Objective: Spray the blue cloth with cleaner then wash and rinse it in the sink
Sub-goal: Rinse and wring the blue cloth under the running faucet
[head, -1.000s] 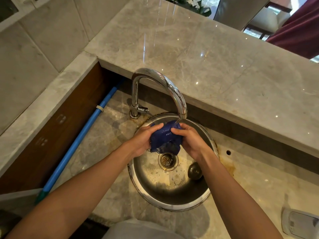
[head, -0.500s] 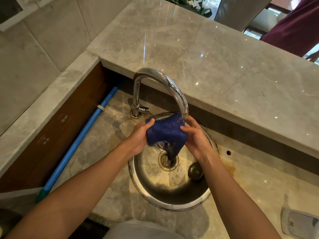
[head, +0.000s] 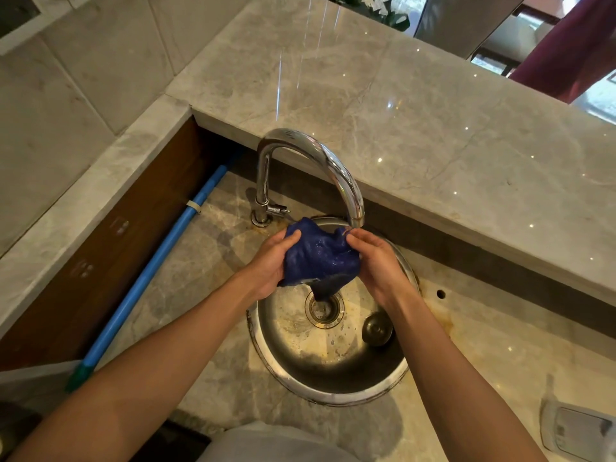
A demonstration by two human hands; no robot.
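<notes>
Both of my hands grip the blue cloth [head: 320, 258] over the round steel sink [head: 328, 378]: my left hand [head: 271, 263] curls round its left edge, my right hand [head: 375, 261] pinches its right edge, fingertips just under the spout of the chrome faucet [head: 311, 158]. Between them the cloth is bunched, wet and shiny, and its lowest corner hangs in a dark point above the drain [head: 325, 308]. I cannot tell whether water runs from the spout.

Inside the basin lie the open drain at the centre and a loose round metal stopper [head: 377, 329] just to its right, near my right wrist; droplets and pale stains mark the steel floor.

My forearms come in over the near rim, leaving the front half of the basin open. Close behind the sink, the raised marble ledge [head: 433, 121] overhangs the faucet's arch. To the left, a blue pole [head: 150, 281] with a green end lies slanted along a brown wooden panel [head: 100, 255]. The lower counter [head: 500, 355] around the sink is beige marble with rusty stains by the rim and a small hole on the right. A white plastic object [head: 580, 428] sits at the lower right corner. Tiled wall rises on the left, with dark red fabric [head: 563, 61] and green leaves [head: 383, 8] beyond the ledge.
</notes>
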